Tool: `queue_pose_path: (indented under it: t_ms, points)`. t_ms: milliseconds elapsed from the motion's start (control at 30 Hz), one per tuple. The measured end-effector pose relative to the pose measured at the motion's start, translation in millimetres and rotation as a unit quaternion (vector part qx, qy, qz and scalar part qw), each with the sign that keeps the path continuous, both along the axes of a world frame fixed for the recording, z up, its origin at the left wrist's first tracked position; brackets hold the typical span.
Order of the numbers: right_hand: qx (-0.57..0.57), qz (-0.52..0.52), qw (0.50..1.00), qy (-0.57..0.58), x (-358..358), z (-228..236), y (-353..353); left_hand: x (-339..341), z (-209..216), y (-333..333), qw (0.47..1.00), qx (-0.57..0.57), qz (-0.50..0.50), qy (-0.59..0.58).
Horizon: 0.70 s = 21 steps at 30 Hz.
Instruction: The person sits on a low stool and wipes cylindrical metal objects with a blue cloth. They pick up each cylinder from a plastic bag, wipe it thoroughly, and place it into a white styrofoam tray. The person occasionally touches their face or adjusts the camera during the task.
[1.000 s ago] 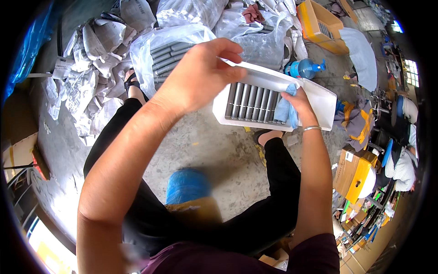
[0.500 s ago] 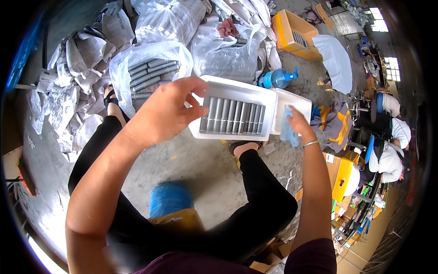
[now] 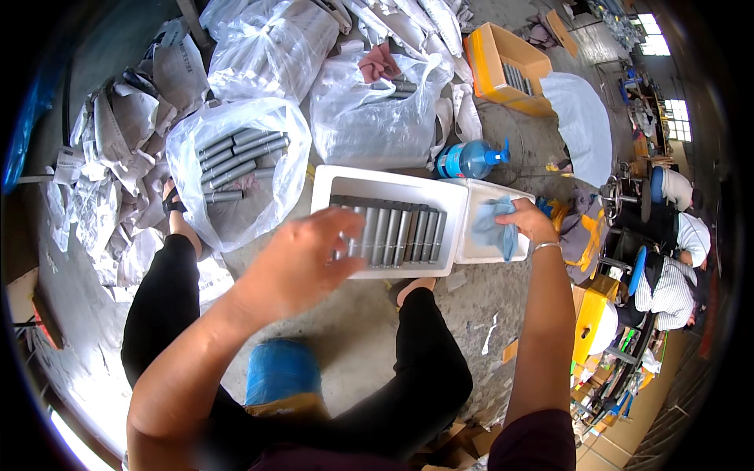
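Your grey metal rods (image 3: 393, 233) lie side by side in one row inside the white foam tray (image 3: 323, 196), filling most of it; the tray rests over your knees above the concrete floor (image 3: 353, 330). Each rod's long axis runs from the tray's near wall to its far wall, pointing away from you; the row itself runs across, left to right. Judged by look: stiff, smooth, round, likely heavy for their size and apt to roll or slip. Best taken one at a time around the middle, or by an end lifted clear of its neighbours. The tray looks light and easily dented, so support it from beneath.

Your left hand (image 3: 302, 259) lies over the tray's near-left part, fingers spread and loose, tips on the rods; it grips nothing that I can tell. Your right hand (image 3: 528, 221) is clenched on a pale blue cloth (image 3: 493, 226), pressed into the smaller white foam box (image 3: 471, 251) touching the tray's right end.

Beyond the tray: a blue water bottle (image 3: 470, 159). Left of the tray: a clear bag of similar rods (image 3: 236, 161)
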State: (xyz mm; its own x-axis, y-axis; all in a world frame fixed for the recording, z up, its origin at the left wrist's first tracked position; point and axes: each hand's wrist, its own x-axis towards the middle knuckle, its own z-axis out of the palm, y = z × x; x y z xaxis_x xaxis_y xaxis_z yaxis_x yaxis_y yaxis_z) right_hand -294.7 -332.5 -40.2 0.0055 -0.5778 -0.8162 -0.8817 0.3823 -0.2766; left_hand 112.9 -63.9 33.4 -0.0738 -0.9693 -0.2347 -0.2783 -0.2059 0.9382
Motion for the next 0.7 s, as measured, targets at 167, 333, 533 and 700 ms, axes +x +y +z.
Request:
queue_pose_path:
  t_ms: [167,333,533,700]
  points:
    - [-0.460,0.095,0.869,0.154,-52.1,-16.5,-80.7,-11.5,-2.6,-3.9,0.998,0.015,-0.056,-0.002]
    - [-0.557,0.136,0.806,0.144,26.2,-17.7,-113.2,-9.9,-6.9,-3.2,0.996,0.035,-0.075,-0.029]
    - [-0.458,0.300,0.825,0.141,6.1,-86.1,-123.6,-10.1,-13.3,-5.0,0.993,0.054,-0.094,-0.053]
    - [-0.535,0.320,0.776,0.097,1.8,-87.2,-108.3,-4.6,-25.1,10.2,0.989,0.084,-0.100,-0.062]
